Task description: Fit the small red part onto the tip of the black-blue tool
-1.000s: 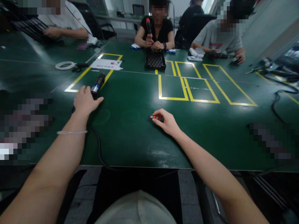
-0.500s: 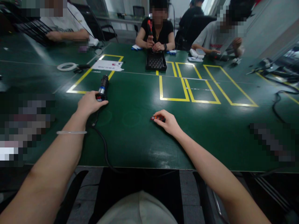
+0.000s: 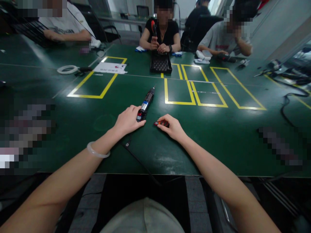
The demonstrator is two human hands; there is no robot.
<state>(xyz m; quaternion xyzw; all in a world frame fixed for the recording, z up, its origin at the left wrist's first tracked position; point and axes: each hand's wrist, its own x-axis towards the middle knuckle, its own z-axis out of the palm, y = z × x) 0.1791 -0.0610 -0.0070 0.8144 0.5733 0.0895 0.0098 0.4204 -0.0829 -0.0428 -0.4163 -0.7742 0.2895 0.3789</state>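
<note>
My left hand (image 3: 128,120) is closed around the rear end of a corded electric screwdriver (image 3: 146,103), black with a blue band, lifted with its tip pointing away over the green table (image 3: 136,145). Its black cable (image 3: 136,158) trails back off the table's near edge. My right hand (image 3: 172,127) rests on the table just to the right, fingers pinched on a small red and black part (image 3: 159,123). The two hands are close together at the table's centre.
Yellow tape rectangles (image 3: 194,94) mark the table beyond my hands. A black tray (image 3: 160,63) sits before a person across the table who holds a red-tipped tool. A roll of white tape (image 3: 66,69) and a paper sheet (image 3: 110,67) lie far left. Other people sit around.
My left hand has carried the screwdriver from the left yellow rectangle rightward to beside my right hand. The right hand has stayed put on the small red part.
</note>
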